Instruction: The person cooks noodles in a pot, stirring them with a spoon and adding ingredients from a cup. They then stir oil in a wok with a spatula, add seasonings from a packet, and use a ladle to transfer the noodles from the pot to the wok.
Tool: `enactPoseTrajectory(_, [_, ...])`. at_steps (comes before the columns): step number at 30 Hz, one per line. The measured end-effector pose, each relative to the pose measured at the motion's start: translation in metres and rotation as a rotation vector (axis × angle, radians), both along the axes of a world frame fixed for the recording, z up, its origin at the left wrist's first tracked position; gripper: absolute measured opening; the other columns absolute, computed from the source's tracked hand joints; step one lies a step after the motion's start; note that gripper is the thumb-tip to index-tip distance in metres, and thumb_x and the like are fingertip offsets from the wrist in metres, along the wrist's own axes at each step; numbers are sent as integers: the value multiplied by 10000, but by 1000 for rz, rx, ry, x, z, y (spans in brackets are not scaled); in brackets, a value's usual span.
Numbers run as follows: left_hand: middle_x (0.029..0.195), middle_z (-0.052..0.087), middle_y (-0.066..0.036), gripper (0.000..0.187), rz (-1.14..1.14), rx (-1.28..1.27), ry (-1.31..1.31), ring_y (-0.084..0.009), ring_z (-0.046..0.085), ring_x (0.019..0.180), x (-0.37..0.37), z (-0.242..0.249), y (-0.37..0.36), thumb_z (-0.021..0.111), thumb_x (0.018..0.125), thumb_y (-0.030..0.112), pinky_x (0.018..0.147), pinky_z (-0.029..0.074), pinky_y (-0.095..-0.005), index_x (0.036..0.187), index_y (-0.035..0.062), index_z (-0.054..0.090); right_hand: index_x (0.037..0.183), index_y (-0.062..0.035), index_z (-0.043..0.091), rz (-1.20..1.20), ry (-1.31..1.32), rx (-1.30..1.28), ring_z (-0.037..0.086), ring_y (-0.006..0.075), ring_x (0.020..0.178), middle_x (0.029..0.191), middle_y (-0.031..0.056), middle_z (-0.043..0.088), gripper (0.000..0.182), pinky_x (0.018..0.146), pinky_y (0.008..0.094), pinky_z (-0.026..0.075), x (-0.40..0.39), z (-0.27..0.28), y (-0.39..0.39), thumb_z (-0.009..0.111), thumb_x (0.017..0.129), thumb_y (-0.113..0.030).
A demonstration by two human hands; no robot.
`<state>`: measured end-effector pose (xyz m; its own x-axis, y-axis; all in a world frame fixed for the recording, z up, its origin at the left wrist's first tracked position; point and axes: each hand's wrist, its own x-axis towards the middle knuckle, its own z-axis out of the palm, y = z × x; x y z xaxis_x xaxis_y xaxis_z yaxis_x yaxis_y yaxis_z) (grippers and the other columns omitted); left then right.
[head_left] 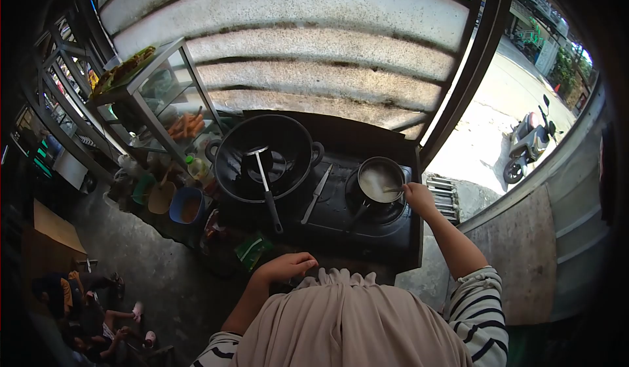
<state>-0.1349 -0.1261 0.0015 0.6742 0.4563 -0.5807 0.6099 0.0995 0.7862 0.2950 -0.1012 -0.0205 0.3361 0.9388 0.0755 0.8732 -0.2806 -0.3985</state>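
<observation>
- Two hands in my head view, both bare; striped sleeves, beige cloth hanging below.
- Right hand (419,198): fingers clamped on the handle of a stirring utensil (394,190). Its far end sits in whitish liquid, so I can't tell spoon from ladle.
- Saucepan (360,178) with that liquid: right side of the two-burner stove (331,215), over the right burner, long handle pointing down-left toward the wearer.
- Left hand (287,268): by the stove's near edge, fingers close together and slightly bent. Underside hidden from me; can't tell whether it grips anything. Green packet (253,250) just beside it.
- Wok (234,149): left side of the stove, two loop handles. Spatula (265,187) lies in it, blade inside, black grip out over the near rim.
- Knife (317,193): flat on the stove between wok and saucepan, blade tip away from the wearer.
- Left of the wok I've got a blue tub (175,210) with brownish contents, a tan bowl and a capped bottle (196,166); glass cabinet (162,131) behind them, orange food inside.
- Far right, outside: parked scooter (529,137).
- Lower left: people seated, dim.
</observation>
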Motion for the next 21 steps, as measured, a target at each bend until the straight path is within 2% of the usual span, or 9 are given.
enactPoseTrajectory(3, [795,551,3,371,2,25,-30,-87,513,754,-3,-11,0,451,962,369,698,435,-253,1148,77,585,799,-35,641,-10,208,-50,611,335,684,729,183,626,358,665,441,450,8,-29,5,487,916,-335])
enactPoseTrajectory(4, [795,551,3,371,2,26,-32,-87,513,754,-3,-10,1,451,962,369,698,435,-253,1148,77,585,744,-28,596,-46,344,-89,564,238,586,611,116,569,408,587,383,429,15,-36,8,474,932,-369])
enactPoseTrajectory(5, [798,554,2,372,1,12,-27,-88,514,753,-3,-9,1,451,963,369,704,436,-254,1149,76,585,744,-28,596,-47,345,-96,564,238,586,611,116,569,408,587,383,429,23,-43,5,474,932,-369])
enactPoseTrajectory(7, [802,557,1,373,3,5,-24,-90,516,752,-4,-9,2,451,963,369,709,437,-254,1149,75,585,687,-55,546,-184,817,-140,469,162,504,530,35,482,450,495,321,362,30,-42,7,462,940,-418])
enactPoseTrajectory(8, [804,559,-1,372,4,7,-29,-90,517,749,-4,-11,1,450,964,368,709,437,-254,1150,76,585,660,-125,492,-83,780,-100,364,127,421,493,-24,388,420,416,291,270,34,-42,2,446,952,-424])
enactPoseTrajectory(9, [807,561,-2,371,4,9,-34,-91,517,746,-4,-12,1,450,964,368,709,437,-254,1151,77,586,660,-125,492,-82,779,-100,364,127,421,493,-24,388,420,416,291,270,34,-31,-2,446,952,-424])
enactPoseTrajectory(11, [806,561,-3,369,1,7,-26,-91,519,747,-4,-8,-1,449,965,366,709,438,-254,1153,79,585,657,-175,460,-400,1307,-301,279,92,382,502,-60,342,377,384,265,212,32,-7,-6,435,963,-394])
enactPoseTrajectory(14, [807,561,-4,366,-1,19,-35,-91,523,751,-4,-10,1,449,965,364,710,440,-256,1158,84,583,662,-179,423,-491,1479,-221,195,76,326,475,-81,264,362,329,258,133,43,-17,-7,450,959,-385])
enactPoseTrajectory(21, [817,560,-2,367,13,45,-65,-88,525,757,-4,-6,1,453,965,362,714,440,-257,1160,79,580,700,-176,444,-431,1483,-125,196,68,332,481,-90,253,336,333,248,134,53,-3,-12,446,960,-389])
